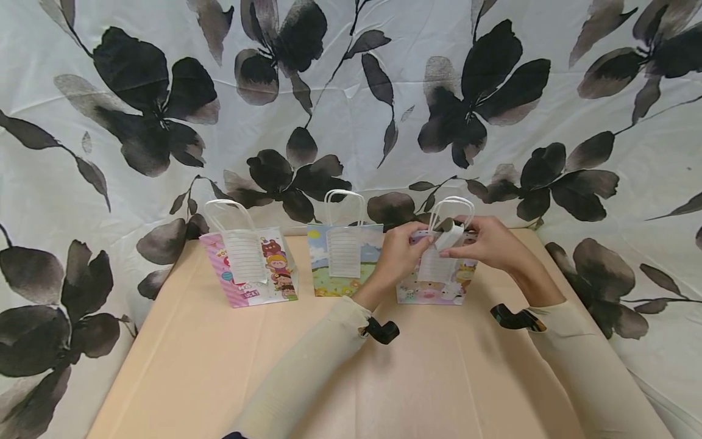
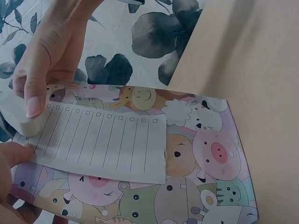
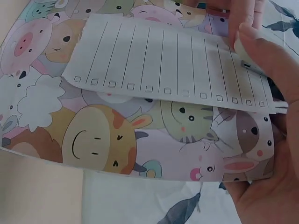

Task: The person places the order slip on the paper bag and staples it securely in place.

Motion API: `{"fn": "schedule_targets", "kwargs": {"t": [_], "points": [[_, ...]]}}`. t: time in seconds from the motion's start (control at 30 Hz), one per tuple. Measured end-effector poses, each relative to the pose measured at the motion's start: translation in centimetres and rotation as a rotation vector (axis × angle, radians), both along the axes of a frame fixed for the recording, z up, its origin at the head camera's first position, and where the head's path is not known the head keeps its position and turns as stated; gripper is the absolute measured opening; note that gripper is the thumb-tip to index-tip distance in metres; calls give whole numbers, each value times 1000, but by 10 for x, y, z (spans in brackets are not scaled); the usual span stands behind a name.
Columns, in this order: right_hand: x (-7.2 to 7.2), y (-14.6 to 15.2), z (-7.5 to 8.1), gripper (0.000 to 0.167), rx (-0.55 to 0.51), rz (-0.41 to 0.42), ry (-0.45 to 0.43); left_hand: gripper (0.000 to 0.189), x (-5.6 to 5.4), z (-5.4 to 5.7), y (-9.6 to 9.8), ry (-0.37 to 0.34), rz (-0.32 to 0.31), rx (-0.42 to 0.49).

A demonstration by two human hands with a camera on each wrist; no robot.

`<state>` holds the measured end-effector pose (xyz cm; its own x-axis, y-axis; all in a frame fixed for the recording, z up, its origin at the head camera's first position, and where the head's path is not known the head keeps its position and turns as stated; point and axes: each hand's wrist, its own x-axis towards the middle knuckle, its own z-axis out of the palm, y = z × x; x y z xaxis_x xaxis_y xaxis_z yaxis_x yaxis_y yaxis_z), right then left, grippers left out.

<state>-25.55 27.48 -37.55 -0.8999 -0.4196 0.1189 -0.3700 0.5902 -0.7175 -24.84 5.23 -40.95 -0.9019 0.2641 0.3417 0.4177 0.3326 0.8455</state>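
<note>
At the right of the row stands a paper gift bag [image 1: 430, 292] printed with cartoon animals, its white twisted handles up. A lined checklist sheet [image 2: 103, 140] with small boxes lies over its front. My left hand [image 1: 403, 253] grips the bag's top left, thumb at the sheet's upper edge. Across from it, my right hand [image 1: 490, 244] pinches a small white stapler-like tool [image 1: 451, 236] at the top of the sheet. The right thumb [image 3: 261, 44] lies on the tool, while other right fingers reach behind the bag.
Two more gift bags stand to the left: a pink one [image 1: 238, 297] with cartoon figures and a meadow-print one [image 1: 323, 283]. Each carries a lined sheet. The tan tabletop [image 1: 417, 378] ends at a floral cloth [image 1: 356, 134] behind the bags.
</note>
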Motion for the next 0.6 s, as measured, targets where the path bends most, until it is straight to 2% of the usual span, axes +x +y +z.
{"fn": "schedule_targets", "kwargs": {"t": [0.1, 0.33, 0.4, 0.6], "points": [[1, 2, 0, 55, -21, 4, -30, 20, 0, 0, 0, -1, 7, 3], [5, 6, -1, 48, -161, 11, -126, 21, 1, 0, 0, 2, 1, -4], [6, 5, -2, 48, -173, 6, -119, 21, 2, 0, 0, 5, 1, -2], [10, 1, -5, 46, -141, -38, -16, 21, 1, 1, 0, 12, 4, 2]]}}
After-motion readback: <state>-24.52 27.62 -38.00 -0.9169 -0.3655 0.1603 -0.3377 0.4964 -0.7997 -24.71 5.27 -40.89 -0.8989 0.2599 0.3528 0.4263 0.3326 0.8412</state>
